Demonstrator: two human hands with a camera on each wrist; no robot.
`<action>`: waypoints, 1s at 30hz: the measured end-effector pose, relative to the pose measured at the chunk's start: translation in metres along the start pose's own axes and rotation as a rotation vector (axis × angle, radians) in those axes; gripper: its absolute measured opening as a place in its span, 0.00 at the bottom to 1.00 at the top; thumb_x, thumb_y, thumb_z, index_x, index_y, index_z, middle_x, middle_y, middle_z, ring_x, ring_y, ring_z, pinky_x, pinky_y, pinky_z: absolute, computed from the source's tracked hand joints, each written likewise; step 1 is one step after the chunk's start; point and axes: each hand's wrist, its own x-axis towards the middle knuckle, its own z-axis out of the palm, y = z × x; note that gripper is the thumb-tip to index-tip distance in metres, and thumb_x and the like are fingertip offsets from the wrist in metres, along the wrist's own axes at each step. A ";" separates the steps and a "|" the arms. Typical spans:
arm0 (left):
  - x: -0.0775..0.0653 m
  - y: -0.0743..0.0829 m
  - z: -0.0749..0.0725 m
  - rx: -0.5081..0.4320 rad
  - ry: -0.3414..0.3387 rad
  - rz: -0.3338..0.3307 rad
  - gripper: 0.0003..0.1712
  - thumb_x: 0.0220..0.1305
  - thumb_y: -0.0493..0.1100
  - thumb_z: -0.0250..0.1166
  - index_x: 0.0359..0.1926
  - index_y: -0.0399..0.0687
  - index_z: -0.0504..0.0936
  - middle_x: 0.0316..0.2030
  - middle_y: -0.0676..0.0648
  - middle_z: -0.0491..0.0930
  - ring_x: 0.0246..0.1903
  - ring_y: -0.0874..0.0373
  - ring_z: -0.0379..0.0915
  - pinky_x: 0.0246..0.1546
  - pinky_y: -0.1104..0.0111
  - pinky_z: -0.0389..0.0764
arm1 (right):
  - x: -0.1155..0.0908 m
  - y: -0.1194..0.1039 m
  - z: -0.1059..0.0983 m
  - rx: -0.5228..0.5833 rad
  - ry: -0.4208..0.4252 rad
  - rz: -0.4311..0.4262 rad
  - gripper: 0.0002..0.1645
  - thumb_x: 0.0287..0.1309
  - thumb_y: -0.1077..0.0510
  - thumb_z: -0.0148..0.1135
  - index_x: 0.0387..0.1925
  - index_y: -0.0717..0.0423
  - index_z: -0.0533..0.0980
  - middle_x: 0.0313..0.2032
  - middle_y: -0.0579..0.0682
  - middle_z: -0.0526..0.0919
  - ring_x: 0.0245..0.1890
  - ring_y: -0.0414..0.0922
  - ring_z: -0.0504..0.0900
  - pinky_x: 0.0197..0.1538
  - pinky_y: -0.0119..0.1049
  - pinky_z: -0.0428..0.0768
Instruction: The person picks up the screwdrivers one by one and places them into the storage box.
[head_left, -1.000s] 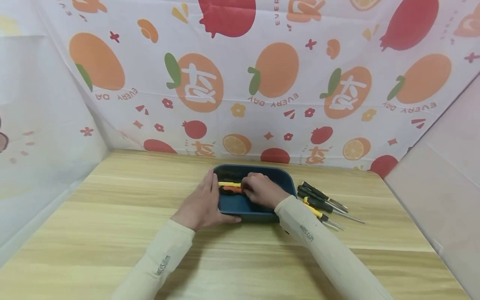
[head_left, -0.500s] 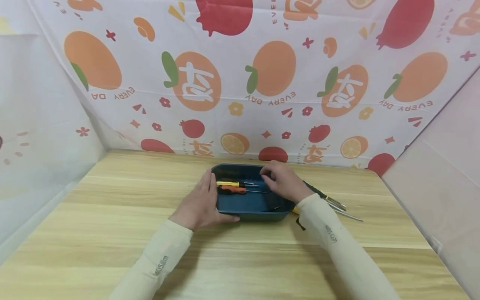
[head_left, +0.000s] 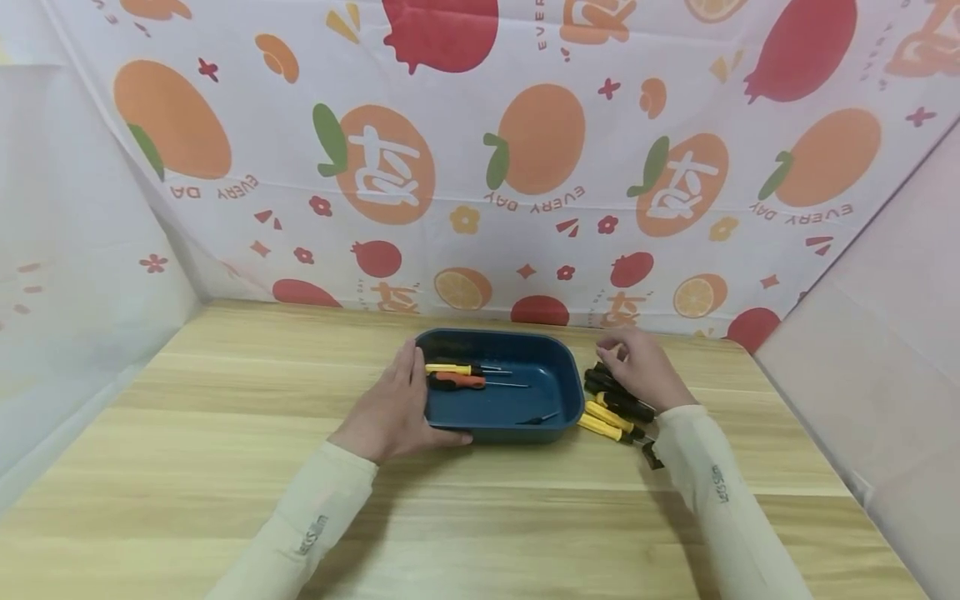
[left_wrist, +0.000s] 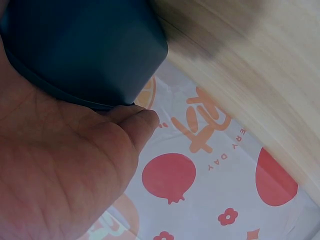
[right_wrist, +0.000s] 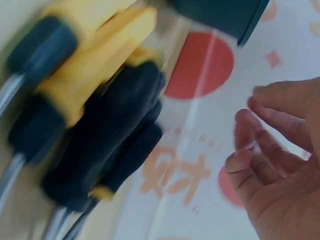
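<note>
A dark blue plastic bin (head_left: 504, 434) sits at the back middle of the table. My left hand (head_left: 390, 408) rests along its left end in the head view, fingers straight on the side and thumb along the front wall. In the bin lie a yellow-handled screwdriver (head_left: 450, 369), an orange-and-black screwdriver (head_left: 459, 381) and a small black screwdriver (head_left: 538, 419). My right hand (head_left: 641, 365) hovers just above loose screwdrivers right of the bin, fingers loosely bent. Nothing is between those fingers in the right wrist view.
The loose pile has yellow-handled screwdrivers (head_left: 603, 422) and black-handled screwdrivers (head_left: 622, 406), partly hidden by the right hand and sleeve. A small black item (head_left: 652, 456) lies by the right sleeve. Behind the wooden table (head_left: 480, 533) hangs a fruit-print cloth (head_left: 465, 167).
My right hand has moved right, out of the bin and over to the loose screwdrivers. The small black screwdriver now shows in full inside the bin. My left hand stays at the bin's end.
</note>
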 end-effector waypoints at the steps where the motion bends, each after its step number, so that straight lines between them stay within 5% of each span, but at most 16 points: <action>1: 0.000 0.000 0.000 -0.001 0.000 -0.001 0.85 0.38 0.80 0.74 0.77 0.27 0.43 0.75 0.32 0.48 0.70 0.38 0.56 0.66 0.50 0.70 | -0.003 0.005 0.000 -0.006 -0.011 0.028 0.13 0.70 0.60 0.62 0.50 0.63 0.83 0.44 0.58 0.85 0.35 0.50 0.80 0.40 0.48 0.81; 17: -0.004 -0.002 0.000 0.005 0.006 0.005 0.84 0.38 0.80 0.74 0.77 0.27 0.44 0.75 0.32 0.49 0.70 0.38 0.56 0.65 0.49 0.71 | -0.030 0.040 -0.003 -0.036 -0.198 0.246 0.18 0.69 0.58 0.63 0.53 0.68 0.81 0.47 0.63 0.84 0.42 0.54 0.84 0.46 0.52 0.83; 30: -0.003 0.000 0.000 0.012 -0.003 0.006 0.84 0.39 0.79 0.74 0.77 0.26 0.44 0.76 0.32 0.47 0.71 0.38 0.54 0.66 0.49 0.70 | -0.041 0.048 -0.015 0.002 -0.236 0.274 0.04 0.60 0.68 0.67 0.37 0.66 0.81 0.35 0.56 0.84 0.37 0.52 0.81 0.41 0.48 0.82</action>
